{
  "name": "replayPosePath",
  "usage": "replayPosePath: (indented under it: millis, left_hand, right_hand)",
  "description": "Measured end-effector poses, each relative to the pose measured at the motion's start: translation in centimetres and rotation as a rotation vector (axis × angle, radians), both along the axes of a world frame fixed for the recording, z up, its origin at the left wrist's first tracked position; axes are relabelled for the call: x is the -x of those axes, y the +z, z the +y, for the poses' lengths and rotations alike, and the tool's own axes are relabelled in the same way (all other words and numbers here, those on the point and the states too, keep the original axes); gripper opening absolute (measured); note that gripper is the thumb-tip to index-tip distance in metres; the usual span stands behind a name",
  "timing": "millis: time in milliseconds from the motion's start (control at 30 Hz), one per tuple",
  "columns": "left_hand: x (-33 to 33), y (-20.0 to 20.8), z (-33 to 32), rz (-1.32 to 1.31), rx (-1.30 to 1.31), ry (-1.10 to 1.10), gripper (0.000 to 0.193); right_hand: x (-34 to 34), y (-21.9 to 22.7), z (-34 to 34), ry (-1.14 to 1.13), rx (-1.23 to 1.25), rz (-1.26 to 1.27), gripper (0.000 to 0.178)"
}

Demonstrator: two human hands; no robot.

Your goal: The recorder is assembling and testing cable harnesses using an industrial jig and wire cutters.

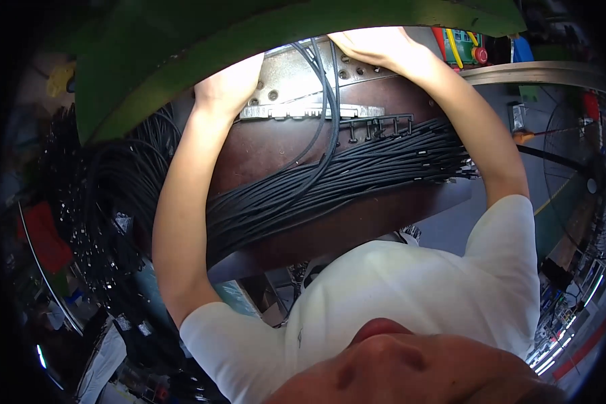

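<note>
**Hands at the metal plate above the cable bundle**

White short-sleeved shirt (411,296) fills the foreground. Beyond it, a thick bundle of black cables (330,182) crosses a brown board (276,145). Left hand (232,84) and right hand (377,46) rest on a grey drilled metal plate (289,71); finger grip cannot be told.

— What are the hands on?

— A grey metal plate (286,74) with round holes, at the far edge of the brown board, partly under a green cover.

— And the cables?

— A few black cables (326,101) run from the plate toward the near left, crossing a thick bundle of black cables (330,178) lying left to right.
</note>
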State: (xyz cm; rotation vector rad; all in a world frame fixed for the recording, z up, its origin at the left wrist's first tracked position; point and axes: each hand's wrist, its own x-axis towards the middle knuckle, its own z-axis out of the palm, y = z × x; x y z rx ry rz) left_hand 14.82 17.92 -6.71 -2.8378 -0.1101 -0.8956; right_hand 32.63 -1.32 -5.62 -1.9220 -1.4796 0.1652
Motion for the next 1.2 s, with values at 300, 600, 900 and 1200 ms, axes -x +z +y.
replayPosePath:
  millis: [300, 600, 900, 1200]
  left_hand:
    - [-1.6, -1.0, 2.1, -0.075, 0.024, -0.121, 0.015]
    - [-1.4, -0.6, 1.2, -0.167, -0.128, -0.067, 0.032]
    - [-0.9, -0.1, 1.2, -0.177, -0.073, -0.025, 0.037]
    - [-1.1, -0.2, 0.3, -0.145, 0.256, 0.023, 0.044]
  right_hand:
    - [-0.2, -1.2, 1.8, 0.139, 0.316, -1.324, 0.014]
    - [-0.7, -1.9, 1.9, -0.022, 0.442, -0.773, 0.018]
    - [-2.0, -2.8, -1.2, 0.075, -0.038, 0.495, 0.028]
    - [-3.7, -4.5, -0.4, -0.006, 0.017, 0.183, 0.029]
